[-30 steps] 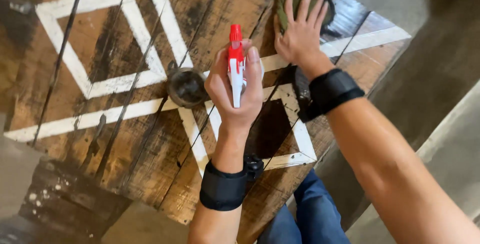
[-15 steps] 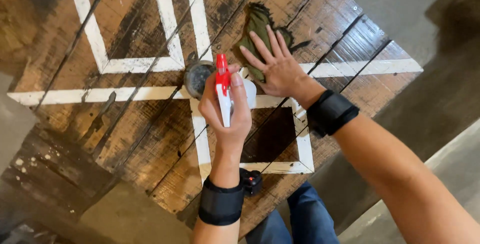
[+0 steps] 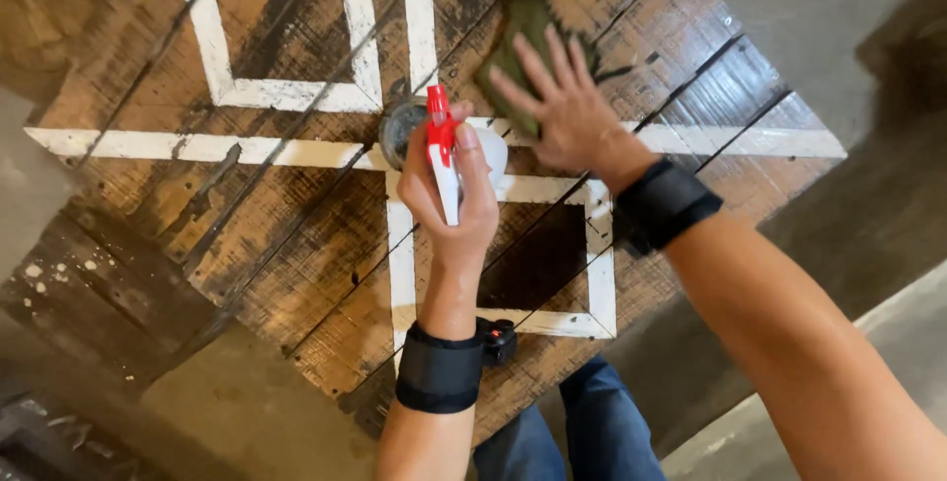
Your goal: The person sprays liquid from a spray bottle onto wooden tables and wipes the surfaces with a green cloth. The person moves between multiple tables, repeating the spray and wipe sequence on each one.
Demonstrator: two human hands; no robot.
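Cloth (image 3: 518, 42) lies on the far part of the tabletop (image 3: 296, 234), a dark green pad pressed flat under your right hand (image 3: 562, 111). That hand is spread wide, fingers splayed and pointing far and left, palm down on the cloth's near end; it grips nothing, only presses. The cloth's long axis runs from near to far, tilted a little left, in line with those fingers, and its far end shows beyond the fingertips.

Just left of it and nearer to you, your left hand (image 3: 449, 195) is closed around a spray bottle (image 3: 444, 160), red nozzle at the far end, white body showing between thumb and fingers. The bottle's long axis points away from you, toward a round dark knob (image 3: 400, 131) set in the wood just beyond the nozzle. So your right hand is on the cloth, while your left sits beside it, close but not touching.

Around both hands the worn brown planks carry white painted stripes (image 3: 296, 96) that form squares. Each wrist wears a black band. Past the table's near edge you see your jeans (image 3: 592, 422) and grey concrete floor (image 3: 838, 7).
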